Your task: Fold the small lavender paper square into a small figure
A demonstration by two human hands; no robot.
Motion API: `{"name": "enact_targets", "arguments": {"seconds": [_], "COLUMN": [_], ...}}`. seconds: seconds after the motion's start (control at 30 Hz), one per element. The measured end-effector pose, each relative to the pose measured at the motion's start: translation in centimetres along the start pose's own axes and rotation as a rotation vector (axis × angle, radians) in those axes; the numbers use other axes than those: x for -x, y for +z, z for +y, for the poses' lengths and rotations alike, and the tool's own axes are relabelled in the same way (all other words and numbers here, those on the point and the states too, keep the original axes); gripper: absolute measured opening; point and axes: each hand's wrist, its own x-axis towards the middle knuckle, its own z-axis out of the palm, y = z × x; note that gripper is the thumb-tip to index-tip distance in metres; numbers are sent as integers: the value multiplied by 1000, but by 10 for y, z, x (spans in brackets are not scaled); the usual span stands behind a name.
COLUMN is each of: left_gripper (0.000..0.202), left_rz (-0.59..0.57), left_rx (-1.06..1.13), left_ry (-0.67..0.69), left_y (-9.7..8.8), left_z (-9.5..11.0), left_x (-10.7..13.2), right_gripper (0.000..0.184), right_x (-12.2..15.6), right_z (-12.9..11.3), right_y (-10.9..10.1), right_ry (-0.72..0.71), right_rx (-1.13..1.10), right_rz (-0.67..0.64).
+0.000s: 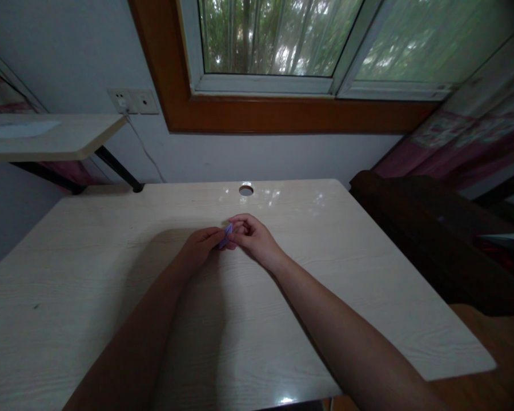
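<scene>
Between my two hands is a small piece of folded purple paper (225, 235), its pointed tip standing up. My left hand (200, 244) pinches its left side between thumb and fingers. From the right, my right hand (252, 235) grips the other side with the thumb in front and the fingers curled behind. Both hands are over the far middle part of the pale wood-grain table (308, 308). The fingers hide much of the paper, so its full shape cannot be made out.
A round cable hole (246, 190) lies near the table's back edge. At the left, a raised shelf (72, 140) stands on black legs. A white cord (148, 151) hangs from the wall socket (132, 101). Dark furniture (411, 240) borders the table's right side, and a window (274, 40) is ahead.
</scene>
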Motion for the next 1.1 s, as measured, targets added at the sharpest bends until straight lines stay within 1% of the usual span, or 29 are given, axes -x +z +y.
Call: {"name": "enact_targets", "arguments": {"seconds": [0.23,0.53,0.7,0.97,1.1], "left_gripper": [34,37,34,35,34], "left_rz": [-21,-26,-36,-52,-55], "left_rx": [82,-31,9,12,3], "left_ry": [-9,11,0,-11,-6], "left_y": [1,0,0,-1,-1], "left_z": [-1,4,2,-5,-7], "left_x": [0,1,1,-1,-2], "right_gripper": [37,37,38,39,37], "right_x": [1,-1,-2,-3,-3], "right_z": [-2,1,1,3,4], "right_y": [0,-3,-4,-5,-5], "right_ry": [17,7,13,19,24], "right_rx": [32,41,37,-74,-74], "right_rz": [-5,-2,3,-23,-4]}}
